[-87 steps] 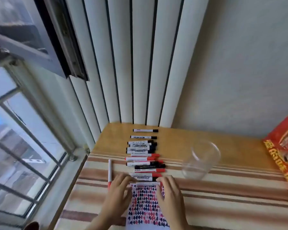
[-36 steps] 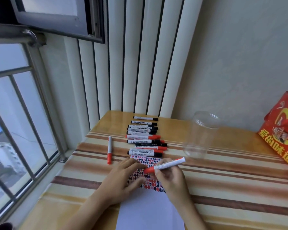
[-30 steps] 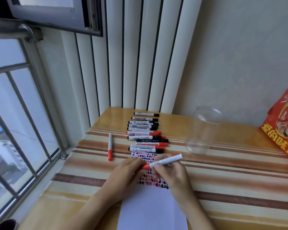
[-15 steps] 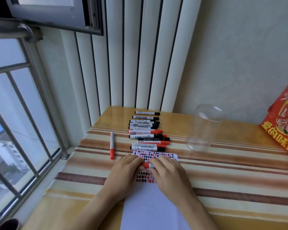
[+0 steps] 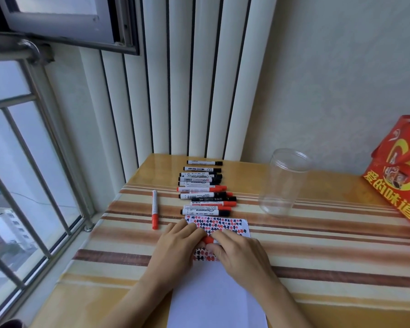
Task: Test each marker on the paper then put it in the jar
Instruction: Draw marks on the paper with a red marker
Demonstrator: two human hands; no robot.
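the table (image 5: 317, 245) carries the clear jar (image 5: 285, 183) standing upright and apparently with nothing in it, well right of a row of markers (image 5: 204, 190) and a lone red marker (image 5: 154, 209) off to the left, so nearly all the testing looks left to do though the paper (image 5: 232, 226) is already crowded with red and black marks. compared with a second ago, the red marker in hand (image 5: 208, 240) has dropped from a raised slant to lie low over the paper, the left hand (image 5: 178, 247) pinching its red end and the right hand (image 5: 237, 254) curled over its barrel.
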